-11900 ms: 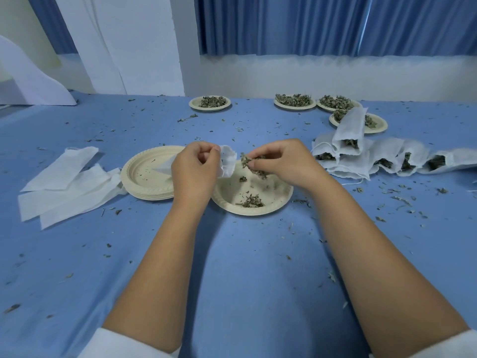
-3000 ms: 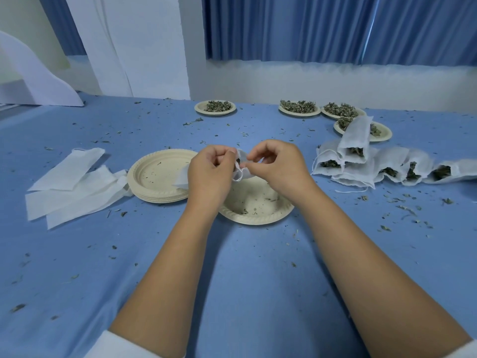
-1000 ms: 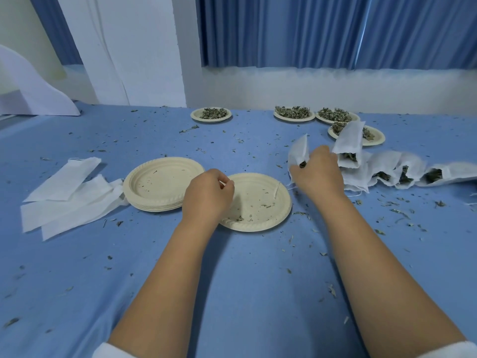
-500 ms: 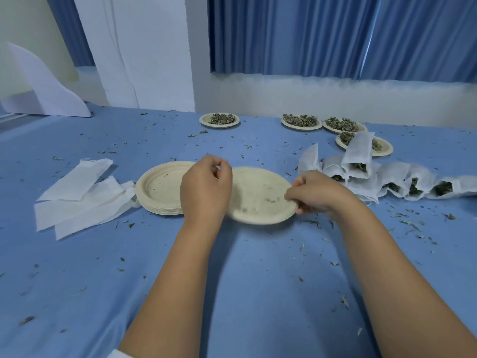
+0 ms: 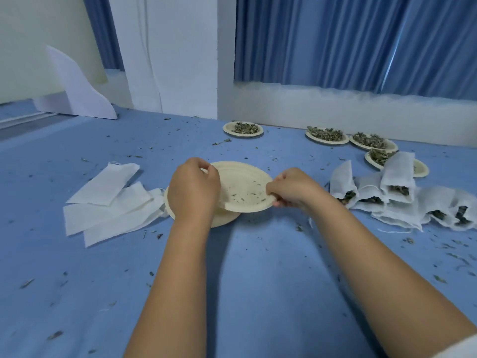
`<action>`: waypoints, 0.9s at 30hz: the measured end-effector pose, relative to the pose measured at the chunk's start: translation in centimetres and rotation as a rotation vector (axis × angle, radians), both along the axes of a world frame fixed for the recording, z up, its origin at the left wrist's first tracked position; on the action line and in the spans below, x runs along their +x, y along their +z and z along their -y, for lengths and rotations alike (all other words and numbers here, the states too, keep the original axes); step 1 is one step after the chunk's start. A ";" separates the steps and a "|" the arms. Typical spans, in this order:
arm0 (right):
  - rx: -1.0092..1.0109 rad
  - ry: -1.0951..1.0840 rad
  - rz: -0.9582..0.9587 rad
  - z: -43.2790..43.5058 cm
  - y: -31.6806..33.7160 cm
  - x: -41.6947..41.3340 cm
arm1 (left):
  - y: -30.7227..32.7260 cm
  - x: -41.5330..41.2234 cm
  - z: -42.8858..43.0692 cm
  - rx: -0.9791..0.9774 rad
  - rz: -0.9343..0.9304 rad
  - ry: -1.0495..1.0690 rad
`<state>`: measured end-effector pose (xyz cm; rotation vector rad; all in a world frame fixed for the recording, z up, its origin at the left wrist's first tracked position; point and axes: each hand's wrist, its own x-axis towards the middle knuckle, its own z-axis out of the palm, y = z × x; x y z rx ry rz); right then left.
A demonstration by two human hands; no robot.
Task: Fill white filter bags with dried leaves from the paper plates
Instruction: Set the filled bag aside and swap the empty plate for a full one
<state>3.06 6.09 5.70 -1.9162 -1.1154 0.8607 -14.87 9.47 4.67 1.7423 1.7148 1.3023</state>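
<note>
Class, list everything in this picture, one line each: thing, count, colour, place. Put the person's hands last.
held plate: one, cream, above the plate stack, nearly bare
plate stack: one, cream, table centre
leaf plates: four, cream under grey-green heaps, far side
empty bags: a few, white, left
filled bags: several, white, right
table cover: one, blue, under everything
leaf bits: many, dark, scattered over the cover
curtain: one, blue, behind
left hand: one, grips held plate's left rim
right hand: one, grips its right rim

Beige paper plate stack [image 5: 229, 218] mostly hidden under held round paper plate [image 5: 242, 187] and left hand [image 5: 192, 189]. Filled white filter bags [image 5: 464, 202], 3 o'clock, cut off by edge.
</note>
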 end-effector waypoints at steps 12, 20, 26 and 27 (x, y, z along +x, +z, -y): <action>-0.393 0.562 0.472 -7.5 2.9 -1.3 | 1.7 2.9 -10.1 -0.147 -0.564 -0.277; -0.075 0.226 0.561 -19.1 -0.6 3.2 | 1.8 7.2 -18.1 -0.229 -0.854 -0.462; -0.096 0.310 0.800 -26.4 -3.1 4.8 | 0.0 9.3 -23.1 -0.332 -1.107 -0.514; -0.105 0.308 0.828 -27.4 -3.3 4.9 | 0.0 9.4 -23.7 -0.344 -1.118 -0.514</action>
